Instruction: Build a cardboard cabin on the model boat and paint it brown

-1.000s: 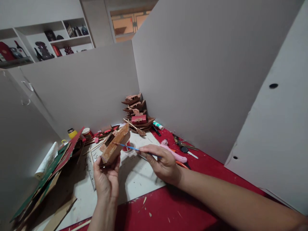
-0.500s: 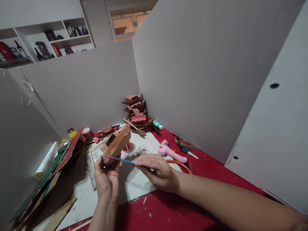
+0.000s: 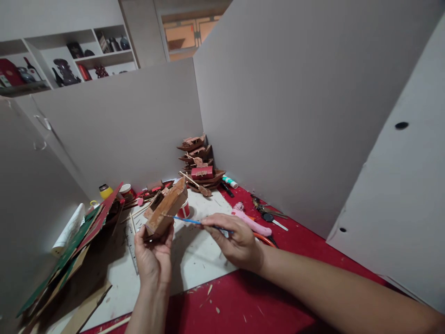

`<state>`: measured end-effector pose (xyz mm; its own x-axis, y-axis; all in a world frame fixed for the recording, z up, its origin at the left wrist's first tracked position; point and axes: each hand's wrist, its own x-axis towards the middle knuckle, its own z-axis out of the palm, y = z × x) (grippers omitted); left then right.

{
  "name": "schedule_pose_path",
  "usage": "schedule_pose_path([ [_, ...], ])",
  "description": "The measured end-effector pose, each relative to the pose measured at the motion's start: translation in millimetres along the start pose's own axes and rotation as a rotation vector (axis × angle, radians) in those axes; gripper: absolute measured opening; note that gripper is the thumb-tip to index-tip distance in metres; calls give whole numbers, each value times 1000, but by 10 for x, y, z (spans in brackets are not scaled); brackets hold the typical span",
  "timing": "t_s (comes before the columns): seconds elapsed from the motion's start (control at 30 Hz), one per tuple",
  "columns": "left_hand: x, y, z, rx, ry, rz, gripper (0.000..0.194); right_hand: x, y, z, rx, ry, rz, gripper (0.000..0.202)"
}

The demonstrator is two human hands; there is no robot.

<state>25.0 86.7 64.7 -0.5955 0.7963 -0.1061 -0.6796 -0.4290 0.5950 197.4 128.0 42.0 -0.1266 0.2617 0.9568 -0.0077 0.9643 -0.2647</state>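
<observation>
Above a white sheet (image 3: 196, 264) | left hand (image 3: 155, 255) curled round the lower end of a tilted model boat (image 3: 172, 206) | right hand (image 3: 238, 239) pinched a blue brush (image 3: 188, 220), tip at the boat

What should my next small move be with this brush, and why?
I'd probably draw the brush lightly along the upward face of the brown model: that face looks unevenly coloured, the tip appears to be on it, your right hand holds the handle, and your left hand supports the model's near end.
</observation>
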Motion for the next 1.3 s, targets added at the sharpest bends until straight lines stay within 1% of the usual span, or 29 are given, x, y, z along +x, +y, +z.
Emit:
schedule_pose_path([
  [0.1,-1,-1,-2,-7,-11,1,15,22,13,-23,-44,42,44,24],
  [0.17,2,-4,-1,-4,3,2,12,0,-7,3,-2,13,18,25],
  [0.27,12,-5,4,-1,30,-8,9,-38,-40,51,75,-81,-47,27],
  [0.33,19,1,5,-8,35,-13,9,-34,-39,47,59,-81,-52,25],
  [0.4,24,8,2,-20,26,-11,9,-6,-15,8,6,-20,5,20],
  [0.47,27,13,-5,-31,15,-5,10,30,21,-49,-28,52,109,15],
  [0.57,24,18,-17,-29,1,-6,13,66,85,-121,-2,140,237,13],
  [0.67,20,20,-24,-24,-17,-25,16,80,135,-140,14,228,281,14],
  [0.73,26,23,-26,-21,-16,-51,16,81,139,-125,18,246,297,14],
  [0.8,42,30,-33,-26,-15,-79,17,71,112,-98,35,196,281,14],
  [0.9,76,46,-53,-41,-24,-115,21,46,40,-70,79,65,185,16],
  [0.93,84,54,-61,-45,-28,-124,22,43,19,-70,105,58,174,17],
  [0.97,91,63,-68,-48,-31,-131,23,48,2,-77,142,82,188,18],
  [1.0,95,72,-73,-54,-35,-136,24,64,-7,-91,187,135,228,17],
  [1.13,97,109,-76,-59,-82,-159,27,237,25,-183,389,474,435,5],
  [1.2,101,126,-77,-41,-122,-183,29,357,59,-234,514,600,512,11],
  [1.23,106,133,-79,-31,-138,-196,30,411,73,-255,591,632,561,17],
  [1.3,118,143,-86,-18,-152,-218,30,494,86,-285,756,636,686,25],
])
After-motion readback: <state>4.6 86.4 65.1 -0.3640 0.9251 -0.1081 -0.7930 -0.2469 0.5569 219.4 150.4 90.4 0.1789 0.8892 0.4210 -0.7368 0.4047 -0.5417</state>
